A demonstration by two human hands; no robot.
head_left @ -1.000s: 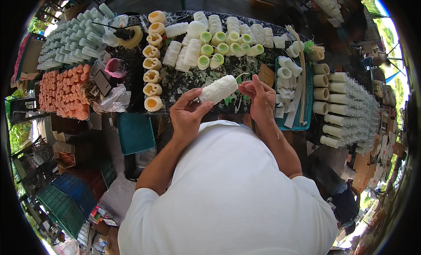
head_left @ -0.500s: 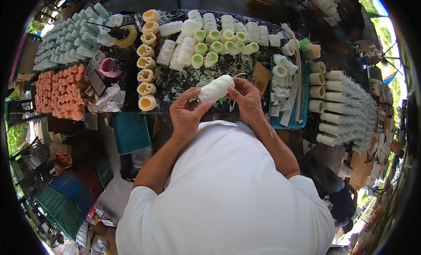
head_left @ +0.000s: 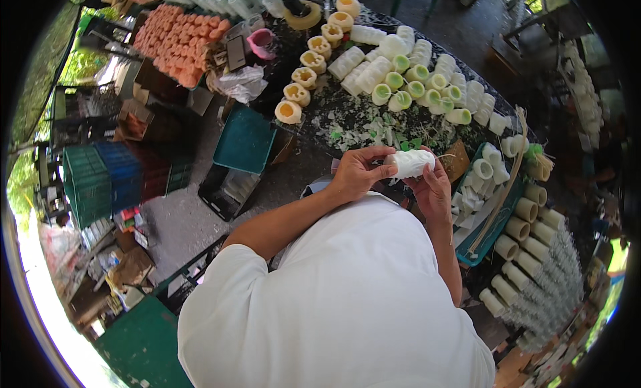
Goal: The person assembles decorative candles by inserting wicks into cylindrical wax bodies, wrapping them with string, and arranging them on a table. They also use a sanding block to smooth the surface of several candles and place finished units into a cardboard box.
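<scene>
- You hold a white cylindrical roll [head_left: 410,163] up in front of your chest, lying on its side between both hands, above the near edge of the dark surface [head_left: 360,124].
- Your left hand [head_left: 357,173] grips the roll's left end, thumb on top and fingers curled round it from below.
- Your right hand [head_left: 433,191] cups the roll's right end from underneath, fingers bent up against it; whether the fingertips pinch a loose edge of the wrapping, you cannot tell from here.
- The step looks like finishing or smoothing the roll's white outer wrap while it is held off the surface.
- By my judgement, any further handling calls for a steady left grip while the right fingers work round the end, without crushing the soft-looking wrap.
- Both forearms come up from the lower edge, elbows bent, wrists turned inward so the hands meet at the roll.
- On the surface beyond lie green and white trimmings [head_left: 374,129], a row of yellow-centred rolls [head_left: 302,77], green-ended rolls [head_left: 417,87] and plain white ones [head_left: 364,71].
- A teal tray [head_left: 497,211] with more white rolls sits to your right, just beside your right hand.
</scene>
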